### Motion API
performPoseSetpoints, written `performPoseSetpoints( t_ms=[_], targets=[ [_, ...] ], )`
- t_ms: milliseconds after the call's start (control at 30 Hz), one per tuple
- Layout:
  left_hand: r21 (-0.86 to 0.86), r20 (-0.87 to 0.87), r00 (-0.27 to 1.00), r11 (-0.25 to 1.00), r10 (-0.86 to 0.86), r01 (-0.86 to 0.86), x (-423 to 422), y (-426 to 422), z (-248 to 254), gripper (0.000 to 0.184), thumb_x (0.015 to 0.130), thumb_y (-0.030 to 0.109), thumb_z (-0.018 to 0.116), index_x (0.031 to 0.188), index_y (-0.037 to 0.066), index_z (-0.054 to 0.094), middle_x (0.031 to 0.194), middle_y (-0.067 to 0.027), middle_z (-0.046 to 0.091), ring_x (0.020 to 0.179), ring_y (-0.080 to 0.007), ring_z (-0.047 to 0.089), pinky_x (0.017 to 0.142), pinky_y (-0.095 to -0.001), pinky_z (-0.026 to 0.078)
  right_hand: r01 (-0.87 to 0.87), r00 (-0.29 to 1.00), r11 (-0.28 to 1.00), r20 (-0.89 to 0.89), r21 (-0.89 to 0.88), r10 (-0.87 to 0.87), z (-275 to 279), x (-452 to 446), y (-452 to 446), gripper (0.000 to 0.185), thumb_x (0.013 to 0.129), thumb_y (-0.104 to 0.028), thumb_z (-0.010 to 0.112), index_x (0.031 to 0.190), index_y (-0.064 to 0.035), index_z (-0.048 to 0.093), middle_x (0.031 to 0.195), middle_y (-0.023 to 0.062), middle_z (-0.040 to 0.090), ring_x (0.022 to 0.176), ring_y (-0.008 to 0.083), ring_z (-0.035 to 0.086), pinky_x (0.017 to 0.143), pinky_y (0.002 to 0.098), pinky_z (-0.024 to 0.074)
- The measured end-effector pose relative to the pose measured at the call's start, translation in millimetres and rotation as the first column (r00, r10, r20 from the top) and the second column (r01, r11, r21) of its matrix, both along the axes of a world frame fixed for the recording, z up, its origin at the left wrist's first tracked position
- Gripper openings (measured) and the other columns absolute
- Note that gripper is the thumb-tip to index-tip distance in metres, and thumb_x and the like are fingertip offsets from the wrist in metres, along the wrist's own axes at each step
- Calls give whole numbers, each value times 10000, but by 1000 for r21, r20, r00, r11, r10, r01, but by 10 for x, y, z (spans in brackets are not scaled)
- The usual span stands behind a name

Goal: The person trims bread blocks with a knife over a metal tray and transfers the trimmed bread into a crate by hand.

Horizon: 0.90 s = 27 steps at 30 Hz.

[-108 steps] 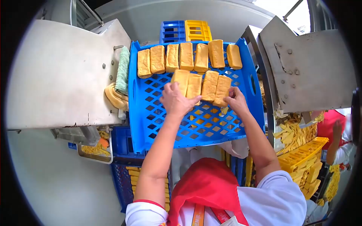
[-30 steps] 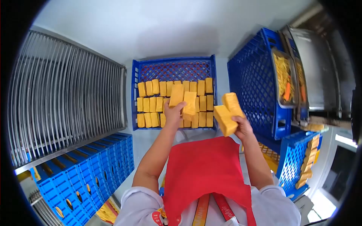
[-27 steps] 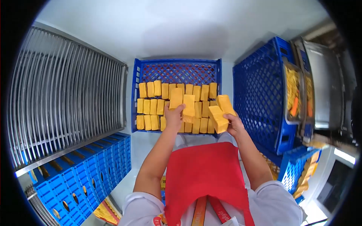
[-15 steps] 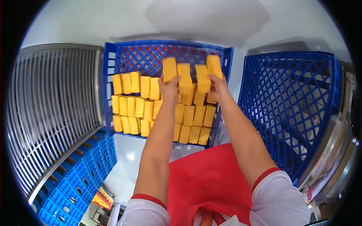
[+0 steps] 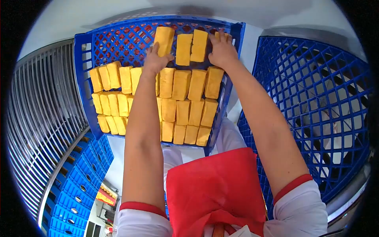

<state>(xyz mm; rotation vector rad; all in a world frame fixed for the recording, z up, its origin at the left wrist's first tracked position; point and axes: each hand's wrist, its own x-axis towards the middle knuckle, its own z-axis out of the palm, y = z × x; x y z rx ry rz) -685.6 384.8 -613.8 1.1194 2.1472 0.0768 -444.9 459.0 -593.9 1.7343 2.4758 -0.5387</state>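
A blue lattice crate holds rows of yellow rectangular blocks, which resemble firm tofu or cake. At the crate's far side, my left hand has its fingers along the left side of one yellow block and its thumb near the lower right corner. My right hand lies over another yellow block by the right wall, its fingers curled over and hiding most of it. Between my hands, two more yellow blocks lean side by side, touched by neither hand.
To the right stands another blue lattice crate. A ribbed metal rack runs along the left, with stacked bright blue crates below it. A pale wall rises behind the crate.
The four blocks pressed together between my hands now rest apart in a row at the crate's far side. My hands have moved farther forward, and the crate appears larger in view.
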Motion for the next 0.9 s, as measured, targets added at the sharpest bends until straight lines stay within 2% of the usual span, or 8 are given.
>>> performPoseSetpoints(
  t_ms=[100, 200, 300, 367, 500, 667, 800, 900],
  targets=[
    [-110, 298, 954, 991, -37, 73, 241, -60, -47, 1007, 700, 472, 794, 1510, 86, 335, 1557, -241, 282, 1429, -324, 325, 1142, -383, 325, -94, 988, 971, 99, -220, 119, -45, 37, -201, 746, 818, -183, 677, 1474, -61, 342, 1522, 228, 291, 1341, 458, 376, 1089, 463, 399],
    [-87, -112, 966, 971, -231, 222, 616, -477, 205, 889, 740, 430, 763, 1486, 131, 385, 1489, -268, 368, 1408, -415, 312, 1134, -447, 339, 75, 977, 975, -181, -208, -113, 278, 235, -854, 677, 816, -146, 656, 1432, -41, 395, 1504, 233, 319, 1345, 437, 376, 1073, 463, 407],
    [241, 43, 983, 956, -180, 165, 859, -1280, 626, 758, 823, 332, 701, 1460, 59, 394, 1463, -308, 368, 1375, -449, 333, 1126, -483, 332, 132, 920, 812, -234, -568, -314, 723, 562, -1696, 574, 829, -143, 612, 1371, -40, 451, 1404, 242, 423, 1261, 438, 458, 1047, 463, 419],
    [98, 351, 899, 965, -261, 242, 999, -1797, 1352, 720, 853, 304, 659, 1452, 10, 387, 1478, -292, 362, 1384, -445, 329, 1157, -468, 287, 215, 862, 834, -302, -509, -407, 1196, 755, -2205, 524, 790, -135, 641, 1283, 8, 537, 1337, 251, 495, 1221, 421, 506, 1022, 436, 444],
    [80, 421, 670, 761, -611, 644, 1055, -2884, 2621, 663, 814, 228, 705, 1408, 61, 461, 1467, -282, 384, 1338, -437, 408, 1124, -449, 357, 383, 810, 821, -272, -424, -519, 2299, 1270, -3080, 503, 802, -170, 634, 1267, 8, 558, 1312, 241, 520, 1200, 389, 535, 1021, 415, 451],
    [288, 439, 418, 565, -796, 774, 967, -3325, 3659, 595, 820, 167, 701, 1366, 52, 495, 1436, -263, 423, 1312, -422, 439, 1093, -447, 391, 591, 689, 639, -104, -492, -717, 4013, 1717, -4508, 430, 812, -220, 608, 1194, -24, 636, 1170, 217, 650, 1097, 376, 618, 985, 424, 480],
    [415, 248, 243, 329, -938, 848, 1303, -3211, 4306, 602, 822, 157, 707, 1371, 33, 494, 1384, -219, 487, 1265, -398, 483, 1086, -421, 391, 774, 481, 518, -193, -363, -855, 4702, 2018, -5502, 357, 808, -231, 598, 1080, -21, 693, 1038, 197, 704, 986, 367, 668, 899, 436, 524],
    [557, 256, 101, 232, -961, 797, 1958, -3150, 4901, 593, 820, 106, 704, 1368, 26, 492, 1399, -230, 472, 1269, -378, 501, 1056, -427, 428, 949, 12, 177, -530, -261, -848, 5004, 2401, -6022, 263, 845, -185, 624, 1014, -3, 711, 856, 130, 715, 738, 227, 693, 673, 342, 557]
  ],
)
